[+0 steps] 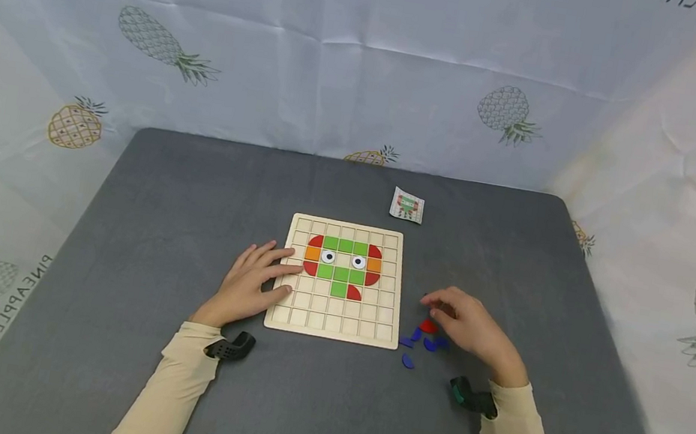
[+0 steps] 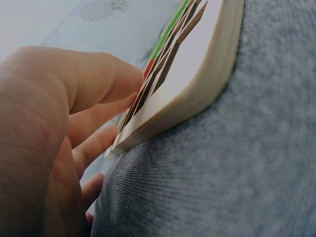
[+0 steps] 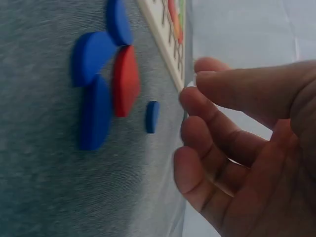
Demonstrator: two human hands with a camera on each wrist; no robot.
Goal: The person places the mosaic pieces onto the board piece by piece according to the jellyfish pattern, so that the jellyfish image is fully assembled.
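Observation:
A square wooden board [image 1: 373, 320] with a grid lies on the table. Red, green and orange tiles and two eye tiles form a figure on it. My left hand [image 1: 247, 284] rests on the board's left side, its spread fingertips touching the surface. Right of the board, my right hand [image 1: 470, 329] hovers with loosely bent fingers, and I see nothing held between them. Beneath and beside it lie a red piece [image 3: 127, 81] and several blue curved pieces [image 3: 96, 113]. One small blue piece [image 3: 152, 117] lies apart from that cluster.
A small card [image 1: 407, 205] with a printed picture of a similar figure lies behind the board, to the right. The dark grey table [image 1: 202, 186] is bordered by pineapple-print cloth [image 1: 340, 94] at the back and sides.

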